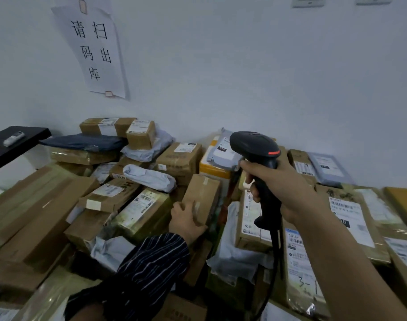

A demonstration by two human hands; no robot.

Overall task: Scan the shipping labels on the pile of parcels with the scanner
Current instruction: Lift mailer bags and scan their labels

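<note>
A pile of cardboard boxes and grey mailer bags covers the surface below a white wall. My right hand (282, 186) grips the handle of a black handheld scanner (255, 147), its head raised above the pile and facing away toward the wall; its cable hangs down. My left hand (186, 220), in a dark striped sleeve, holds the near end of a small tilted brown box (203, 193) in the middle of the pile. No label shows on that box's visible faces. White labels show on neighbouring parcels, such as a greenish box (142, 208) to the left and a flat parcel (350, 221) to the right.
A paper notice (95, 47) with printed characters is taped to the wall. A black table (29, 137) with a remote control (14, 138) stands at the far left. Large brown cartons (33, 212) fill the left side; a yellow-and-white box (213, 167) sits behind the scanner.
</note>
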